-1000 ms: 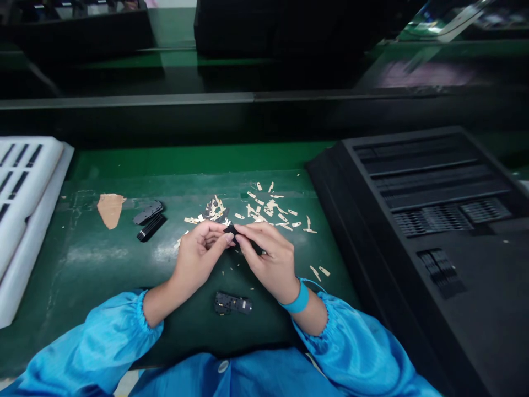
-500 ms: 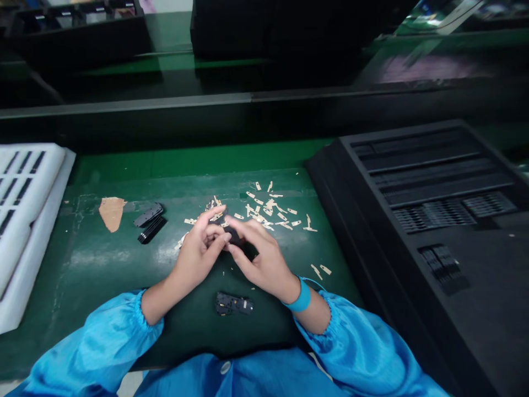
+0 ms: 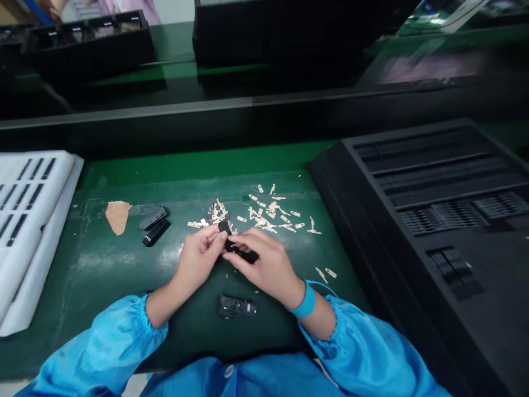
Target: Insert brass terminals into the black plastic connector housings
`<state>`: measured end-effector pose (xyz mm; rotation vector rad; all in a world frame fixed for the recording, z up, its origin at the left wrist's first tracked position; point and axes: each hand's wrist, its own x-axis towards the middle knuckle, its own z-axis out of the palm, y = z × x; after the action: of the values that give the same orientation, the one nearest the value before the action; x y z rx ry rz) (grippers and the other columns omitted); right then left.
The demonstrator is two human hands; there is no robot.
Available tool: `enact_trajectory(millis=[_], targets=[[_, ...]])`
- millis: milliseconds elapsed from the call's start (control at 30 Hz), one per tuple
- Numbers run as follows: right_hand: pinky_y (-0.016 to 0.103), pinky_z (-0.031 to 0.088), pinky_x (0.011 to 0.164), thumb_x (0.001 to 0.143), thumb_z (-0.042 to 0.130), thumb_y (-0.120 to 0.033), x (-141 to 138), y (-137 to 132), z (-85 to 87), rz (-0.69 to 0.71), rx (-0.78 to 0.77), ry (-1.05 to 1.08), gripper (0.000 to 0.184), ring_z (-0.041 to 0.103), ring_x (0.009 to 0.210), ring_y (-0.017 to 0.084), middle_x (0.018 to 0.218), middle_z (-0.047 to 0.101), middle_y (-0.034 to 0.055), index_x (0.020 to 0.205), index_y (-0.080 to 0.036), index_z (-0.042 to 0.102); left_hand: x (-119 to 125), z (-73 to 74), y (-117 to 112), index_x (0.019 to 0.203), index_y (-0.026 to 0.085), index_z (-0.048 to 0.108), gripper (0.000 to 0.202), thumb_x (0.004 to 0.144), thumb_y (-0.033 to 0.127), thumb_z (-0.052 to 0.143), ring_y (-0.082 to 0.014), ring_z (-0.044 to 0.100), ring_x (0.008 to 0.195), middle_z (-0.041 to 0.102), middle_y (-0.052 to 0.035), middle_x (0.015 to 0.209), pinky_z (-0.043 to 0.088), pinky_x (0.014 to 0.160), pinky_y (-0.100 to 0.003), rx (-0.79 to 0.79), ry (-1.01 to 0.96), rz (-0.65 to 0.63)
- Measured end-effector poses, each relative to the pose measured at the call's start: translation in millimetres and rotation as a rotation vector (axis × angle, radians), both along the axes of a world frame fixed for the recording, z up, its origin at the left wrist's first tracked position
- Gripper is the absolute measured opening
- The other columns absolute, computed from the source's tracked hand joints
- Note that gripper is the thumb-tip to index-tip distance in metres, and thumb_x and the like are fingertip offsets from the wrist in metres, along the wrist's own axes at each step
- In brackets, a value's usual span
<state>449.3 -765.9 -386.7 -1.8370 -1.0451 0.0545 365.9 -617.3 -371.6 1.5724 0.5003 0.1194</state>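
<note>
My left hand (image 3: 198,259) and my right hand (image 3: 266,262) meet over the green mat (image 3: 103,264), both pinched on one small black plastic part (image 3: 237,248). The part's upper end sticks out between my fingertips. A second black part (image 3: 237,307) with small holes lies flat on the mat just below my hands. Several small tan strips (image 3: 268,215) are scattered right behind my fingers. Both arms wear blue sleeves, and a blue band sits on my right wrist.
A short stack of thin black pieces (image 3: 154,226) and a tan scrap (image 3: 118,215) lie to the left. A white foam tray (image 3: 28,220) with slots fills the left edge. A large black slotted tray (image 3: 433,220) stands at the right. Dark bins (image 3: 86,44) sit beyond the conveyor.
My left fingers, briefly lifted and spread half a second ago, have closed back onto the black part. Both hands have shifted slightly toward me, and the view has tilted a little.
</note>
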Motion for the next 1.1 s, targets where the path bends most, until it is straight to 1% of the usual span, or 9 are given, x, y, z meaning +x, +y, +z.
enact_trajectory(millis=[100, 200, 367, 467, 567, 733, 833, 967, 1100], targets=[[0.024, 0.052, 0.058, 0.094, 0.064, -0.023, 0.6, 1.4, 3.7, -0.060, 0.047, 0.253, 0.007, 0.060, 0.062, 0.012, 0.077, 0.064, 0.0000, 0.090, -0.022, 0.069, 0.3, -0.2, -0.7, 0.101, 0.019, 0.077, 0.022, 0.088, 0.035, 0.068, -0.0196, 0.074, 0.077, 0.079, -0.0032, 0.087, 0.061, 0.076, -0.030, 0.015, -0.012, 0.009], [0.024, 0.052, 0.057, 0.092, 0.063, -0.021, -1.2, 2.5, 5.2, -0.104, 0.034, 0.289, 0.006, 0.059, 0.063, 0.011, 0.078, 0.064, -0.0002, 0.090, -0.022, 0.068, -0.9, 0.0, -5.4, 0.103, 0.020, 0.077, 0.021, 0.087, 0.030, 0.068, -0.0209, 0.075, 0.082, 0.079, -0.0039, 0.091, 0.061, 0.084, -0.033, 0.062, -0.036, -0.032], [0.024, 0.050, 0.058, 0.089, 0.062, -0.015, -5.2, 4.1, 7.9, -0.144, 0.034, 0.197, 0.011, 0.055, 0.060, 0.011, 0.070, 0.058, -0.0027, 0.080, -0.022, 0.064, -4.9, 0.9, -9.9, 0.099, 0.023, 0.077, 0.019, 0.091, 0.023, 0.060, -0.0173, 0.069, 0.067, 0.077, -0.0011, 0.078, 0.053, 0.067, -0.025, 0.455, -0.016, -0.149], [0.024, 0.047, 0.056, 0.087, 0.060, -0.013, -5.8, 4.1, 9.2, -0.139, 0.044, 0.194, 0.013, 0.054, 0.059, 0.011, 0.068, 0.055, -0.0035, 0.077, -0.022, 0.062, -5.6, 1.6, -10.1, 0.106, 0.024, 0.077, 0.025, 0.092, 0.021, 0.057, -0.0158, 0.066, 0.062, 0.076, -0.0008, 0.078, 0.050, 0.066, -0.024, 0.578, -0.046, -0.164], [0.025, 0.047, 0.058, 0.087, 0.057, -0.013, -5.9, 4.1, 8.5, -0.129, 0.041, 0.177, 0.014, 0.053, 0.061, 0.011, 0.070, 0.054, -0.0032, 0.078, -0.022, 0.060, -6.0, 3.8, -10.4, 0.105, 0.023, 0.076, 0.024, 0.094, 0.022, 0.055, -0.0147, 0.064, 0.062, 0.075, 0.0000, 0.077, 0.047, 0.063, -0.023, 0.565, -0.048, -0.190], [0.025, 0.044, 0.056, 0.082, 0.055, -0.012, -5.6, 5.2, 4.4, -0.161, 0.040, 0.166, 0.015, 0.050, 0.061, 0.011, 0.070, 0.049, -0.0041, 0.074, -0.024, 0.051, -7.0, 7.9, -10.8, 0.080, 0.021, 0.071, 0.019, 0.092, 0.021, 0.056, -0.0116, 0.053, 0.053, 0.064, 0.0037, 0.061, 0.041, 0.056, -0.022, 0.570, -0.054, -0.211], [0.023, 0.044, 0.053, 0.079, 0.057, -0.014, -3.8, 5.4, 1.5, -0.168, 0.053, 0.325, 0.014, 0.049, 0.056, 0.010, 0.069, 0.048, -0.0062, 0.080, -0.024, 0.048, -5.6, 8.1, -9.5, 0.076, 0.021, 0.069, 0.020, 0.092, 0.023, 0.057, -0.0118, 0.054, 0.053, 0.063, 0.0035, 0.061, 0.041, 0.055, -0.022, 0.482, -0.026, -0.202], [0.023, 0.049, 0.052, 0.085, 0.062, -0.024, 0.2, 6.0, -2.8, -0.092, 0.155, 0.630, 0.018, 0.055, 0.057, 0.010, 0.073, 0.054, -0.0060, 0.101, -0.023, 0.056, -2.1, 6.9, -6.8, 0.084, 0.020, 0.070, 0.016, 0.092, 0.026, 0.058, -0.0148, 0.064, 0.065, 0.071, 0.0006, 0.074, 0.048, 0.061, -0.023, 0.169, 0.002, -0.174], [0.022, 0.050, 0.049, 0.087, 0.072, -0.036, 3.6, 7.0, -7.1, -0.035, 0.162, 0.750, 0.023, 0.055, 0.054, 0.010, 0.069, 0.057, -0.0049, 0.103, -0.020, 0.067, -2.0, 6.1, -6.4, 0.086, 0.020, 0.072, 0.016, 0.092, 0.024, 0.058, -0.0151, 0.066, 0.067, 0.072, 0.0010, 0.074, 0.049, 0.063, -0.023, 0.149, -0.005, -0.165]])
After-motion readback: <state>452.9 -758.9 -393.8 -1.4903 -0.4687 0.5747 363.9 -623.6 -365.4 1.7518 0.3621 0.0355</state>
